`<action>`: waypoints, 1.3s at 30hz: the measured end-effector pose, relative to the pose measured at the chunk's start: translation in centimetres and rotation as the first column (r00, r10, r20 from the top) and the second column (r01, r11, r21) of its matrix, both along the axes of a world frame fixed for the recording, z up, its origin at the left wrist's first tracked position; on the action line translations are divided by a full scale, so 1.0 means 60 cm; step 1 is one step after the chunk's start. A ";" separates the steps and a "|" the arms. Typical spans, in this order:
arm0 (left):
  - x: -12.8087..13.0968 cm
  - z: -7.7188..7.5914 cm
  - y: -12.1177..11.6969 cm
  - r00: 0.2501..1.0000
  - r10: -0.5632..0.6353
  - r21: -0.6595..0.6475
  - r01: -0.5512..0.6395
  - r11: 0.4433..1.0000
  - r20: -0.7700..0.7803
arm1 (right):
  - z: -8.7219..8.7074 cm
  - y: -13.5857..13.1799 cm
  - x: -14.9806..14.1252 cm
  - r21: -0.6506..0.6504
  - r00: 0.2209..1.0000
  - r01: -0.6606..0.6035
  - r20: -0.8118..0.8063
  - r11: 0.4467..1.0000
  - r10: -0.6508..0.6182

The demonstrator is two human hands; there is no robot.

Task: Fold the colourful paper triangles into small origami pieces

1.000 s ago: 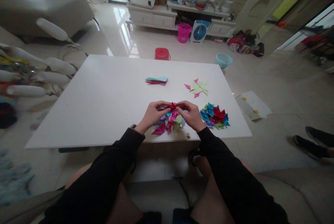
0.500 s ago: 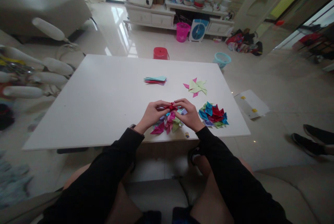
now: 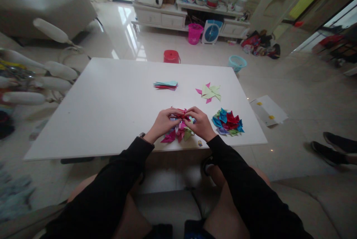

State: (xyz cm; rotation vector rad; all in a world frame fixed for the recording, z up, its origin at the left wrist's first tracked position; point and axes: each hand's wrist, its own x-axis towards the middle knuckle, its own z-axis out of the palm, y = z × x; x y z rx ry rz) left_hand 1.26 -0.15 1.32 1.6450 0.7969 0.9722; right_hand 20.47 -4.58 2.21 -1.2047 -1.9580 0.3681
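Observation:
My left hand (image 3: 163, 123) and my right hand (image 3: 199, 123) meet over the near edge of the white table (image 3: 111, 101). Both pinch a small folded red paper piece (image 3: 181, 113) between their fingertips. Under the hands lies a heap of folded paper pieces (image 3: 178, 134) in pink, green and purple. A second heap of folded pieces (image 3: 228, 122) in blue, red and green sits just right of my right hand.
A flat stack of paper sheets (image 3: 166, 85) and a green-and-pink pinwheel shape (image 3: 210, 92) lie farther back on the table. On the floor beyond stand a red bucket (image 3: 171, 56), a pink basket (image 3: 195, 33) and a light blue basket (image 3: 237, 62). Someone's black shoes (image 3: 333, 148) are at the right.
Both hands have lowered slightly towards the heap and drawn closer together, still pinching the red piece. Little else has changed.

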 end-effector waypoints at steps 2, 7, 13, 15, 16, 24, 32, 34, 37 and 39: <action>0.000 0.000 0.000 0.999 0.007 0.030 -0.006 1.000 -0.032 | -0.001 -0.001 -0.002 -0.011 1.000 0.014 0.013 1.000 -0.014; 0.001 0.000 -0.002 0.997 -0.007 0.024 0.009 1.000 -0.074 | -0.002 -0.002 -0.007 -0.076 0.997 0.072 -0.011 0.995 -0.073; 0.003 -0.003 0.000 0.996 -0.012 -0.253 0.033 0.967 0.084 | 0.000 0.003 -0.007 -0.189 0.973 0.122 -0.169 0.974 -0.154; 0.004 -0.006 0.001 0.990 0.017 -0.347 0.033 0.937 0.140 | 0.001 0.005 -0.006 -0.222 0.959 0.133 -0.218 0.966 -0.182; 0.005 -0.008 0.002 0.986 0.029 -0.399 0.039 0.916 0.163 | 0.002 0.005 -0.006 -0.240 0.950 0.140 -0.243 0.961 -0.198; 0.008 -0.015 -0.001 0.957 0.152 -0.640 0.042 0.767 0.246 | -0.004 0.008 -0.007 -0.355 0.908 0.148 -0.320 0.923 -0.269; 0.006 -0.018 0.000 0.958 0.182 -0.685 0.021 0.728 0.222 | -0.006 0.008 -0.004 -0.365 0.914 0.148 -0.304 0.919 -0.267; 0.006 -0.018 0.001 0.960 0.183 -0.687 0.015 0.727 0.214 | -0.005 0.008 -0.003 -0.357 0.921 0.139 -0.295 0.924 -0.253; 0.005 -0.018 0.001 0.960 0.188 -0.690 0.007 0.723 0.206 | -0.005 0.008 -0.003 -0.333 0.932 0.126 -0.283 0.935 -0.226; 0.005 -0.018 0.001 0.960 0.192 -0.697 0.004 0.717 0.203 | -0.005 0.007 -0.003 -0.315 0.938 0.124 -0.273 0.941 -0.215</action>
